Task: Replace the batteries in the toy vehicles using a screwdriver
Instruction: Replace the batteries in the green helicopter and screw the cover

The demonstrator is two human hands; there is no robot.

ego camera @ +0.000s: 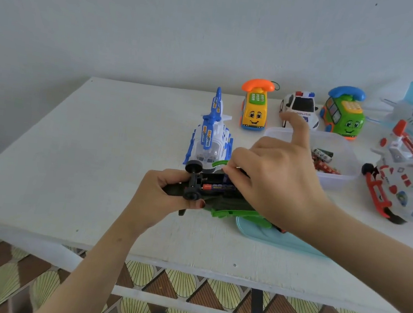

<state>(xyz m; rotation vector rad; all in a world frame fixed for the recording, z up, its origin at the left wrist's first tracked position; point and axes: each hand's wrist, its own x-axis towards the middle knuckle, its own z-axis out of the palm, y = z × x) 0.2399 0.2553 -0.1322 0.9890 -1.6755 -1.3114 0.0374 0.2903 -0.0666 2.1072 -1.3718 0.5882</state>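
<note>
I gripped the upturned toy [221, 200] in my left hand [168, 190] to steady it, my right hand [275, 179] at 3 o'clock curled over its battery [218, 188], hold unclear.

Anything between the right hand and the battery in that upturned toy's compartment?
Nothing visible does. The compartment is uncovered and the battery lies exposed in it. The right hand has its fingertips at the battery's right end. The left hand grips the toy at the wheel end, clear of the battery.
</note>
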